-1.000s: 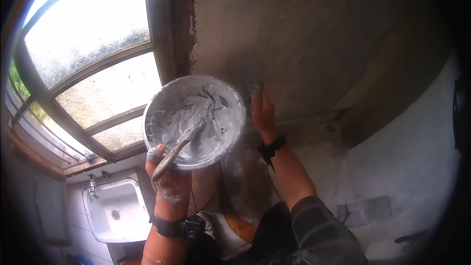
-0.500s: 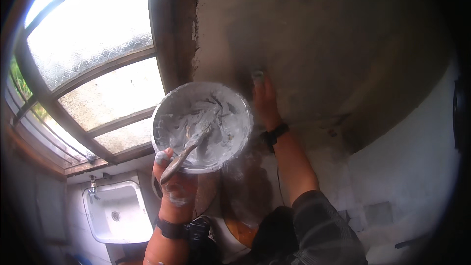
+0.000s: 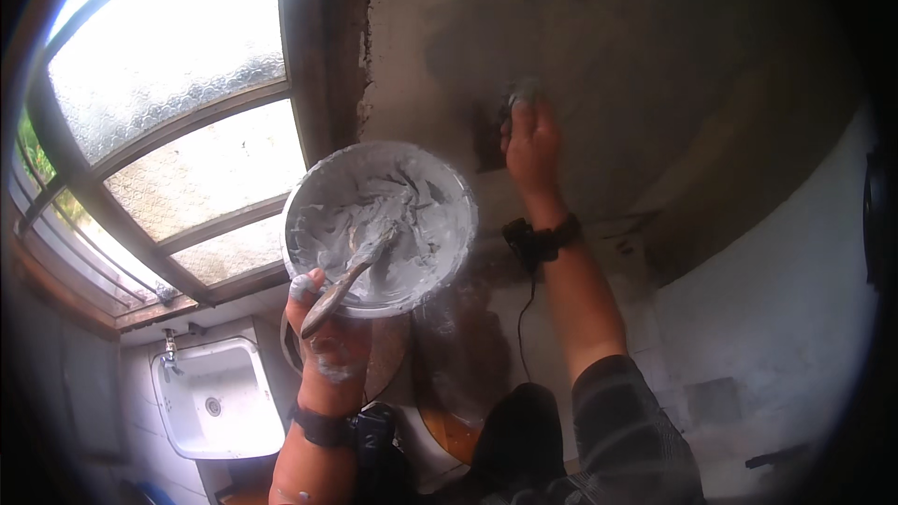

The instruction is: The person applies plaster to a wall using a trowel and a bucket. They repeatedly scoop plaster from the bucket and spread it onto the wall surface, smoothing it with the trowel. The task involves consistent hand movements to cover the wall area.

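My left hand (image 3: 327,341), smeared with grey paste, grips a round whitish bucket (image 3: 465,248) from below, its thumb at the near rim. Thick grey plaster (image 3: 426,224) lines the inside. A tool with a worn wooden handle (image 3: 337,302) leans in it, its head sunk in the plaster and its handle jutting over the rim by my thumb. My right hand (image 3: 533,145) is up at the wall (image 3: 645,65), fingers closed round a dark, flat-bladed spreading tool (image 3: 487,138). Its shape is hard to make out in the shade. Darker, damp-looking plaster surrounds it.
On the left is a bright window (image 3: 201,164) with textured panes and a dark wooden frame (image 3: 325,47). Below it sits a white sink (image 3: 220,393) with a metal tap (image 3: 169,353). Dark bands circle both wrists; a thin cable (image 3: 526,327) hangs from the right one.
My right hand has moved up and slightly right along the wall with the tool. The bucket, in my left hand, has shifted a little up and left in view.
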Motion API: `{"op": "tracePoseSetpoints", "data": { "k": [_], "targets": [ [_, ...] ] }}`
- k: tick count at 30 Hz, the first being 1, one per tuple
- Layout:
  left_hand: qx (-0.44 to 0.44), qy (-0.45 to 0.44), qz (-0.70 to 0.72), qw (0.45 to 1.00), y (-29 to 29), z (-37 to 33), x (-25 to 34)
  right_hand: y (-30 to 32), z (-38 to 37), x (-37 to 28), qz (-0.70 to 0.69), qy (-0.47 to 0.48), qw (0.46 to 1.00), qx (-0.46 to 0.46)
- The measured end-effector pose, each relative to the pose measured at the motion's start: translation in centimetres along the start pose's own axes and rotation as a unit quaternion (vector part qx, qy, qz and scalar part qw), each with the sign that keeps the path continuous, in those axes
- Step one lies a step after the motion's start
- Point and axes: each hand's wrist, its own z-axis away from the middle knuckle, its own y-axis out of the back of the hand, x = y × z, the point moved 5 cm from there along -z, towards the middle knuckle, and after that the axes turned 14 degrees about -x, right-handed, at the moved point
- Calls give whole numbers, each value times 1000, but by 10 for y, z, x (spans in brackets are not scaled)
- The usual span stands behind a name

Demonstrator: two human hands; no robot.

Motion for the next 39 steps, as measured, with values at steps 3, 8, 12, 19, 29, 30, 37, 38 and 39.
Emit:
{"op": "tracePoseSetpoints", "data": {
  "k": [3,8,12,19,29,30,37,38,39],
  "targets": [
    [-6,-23,-11,1000,7,3,-4,-15,28,28,-91,-59,994,17],
    [5,-22,-20,1000,7,5,-2,-8,102,90,-23,-135,989,-54],
    [18,-26,-6,999,9,12,-2,0,72,61,-6,-15,998,-58],
    [32,23,4,999,-1,2,0,-27,14,36,50,49,997,-36],
    [145,108,206,962,0,-12,-7,16,103,114,33,-26,996,-73],
    [146,114,185,965,3,-8,-11,26,97,111,21,-25,997,-67],
    [17,74,81,994,0,-9,2,57,-36,-88,3,125,992,-24],
    [14,67,69,995,2,-9,2,55,-52,-106,3,132,991,-30],
    [14,59,52,997,5,-8,4,48,-66,-119,0,135,990,-40]
  ]
}}
